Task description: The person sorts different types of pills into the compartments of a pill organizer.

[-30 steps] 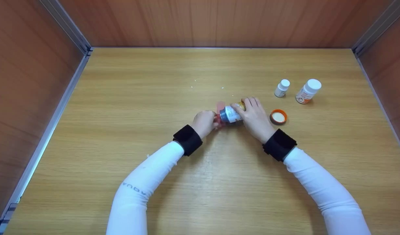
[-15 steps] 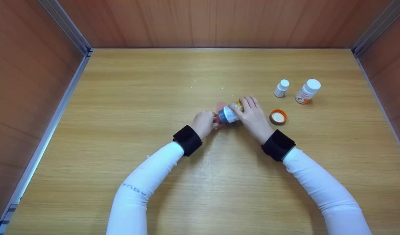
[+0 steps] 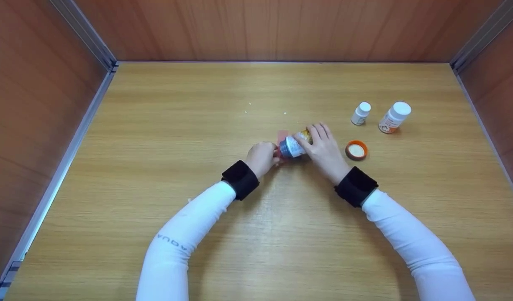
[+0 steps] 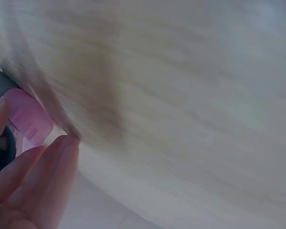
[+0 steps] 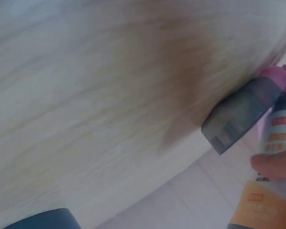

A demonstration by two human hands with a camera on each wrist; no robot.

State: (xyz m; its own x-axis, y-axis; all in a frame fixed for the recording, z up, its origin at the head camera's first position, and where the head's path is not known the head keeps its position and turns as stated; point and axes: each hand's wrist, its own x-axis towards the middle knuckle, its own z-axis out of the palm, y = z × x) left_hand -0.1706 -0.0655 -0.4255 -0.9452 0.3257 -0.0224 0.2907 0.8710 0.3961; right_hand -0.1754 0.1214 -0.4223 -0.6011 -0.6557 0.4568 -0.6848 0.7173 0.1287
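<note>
My right hand [image 3: 327, 152] grips an uncapped pill bottle [image 3: 297, 145] with a white and yellow-orange label. The bottle lies tilted, its dark neck pointing left at a translucent pink pill case [image 3: 283, 135] on the table. My left hand [image 3: 261, 158] holds the case by its near-left side. In the left wrist view, the thumb and fingers [image 4: 43, 181] are at the pink end [image 4: 29, 117] of the case. The right wrist view shows a dark translucent part [image 5: 240, 117] of it, beside the labelled bottle [image 5: 281, 133]. The bottle's mouth is hidden.
An orange-rimmed cap [image 3: 356, 150] lies inside up, right of my right hand. Behind it stand a small white bottle [image 3: 361, 113] and a larger white bottle [image 3: 395, 117], both capped. Tiny white bits [image 3: 285, 113] dot the table [image 3: 198, 96]. Wooden walls enclose the back and sides.
My right hand and the bottle shift slightly left over the first half second, bringing the neck closer to my left hand. Since then both hands stay almost still.
</note>
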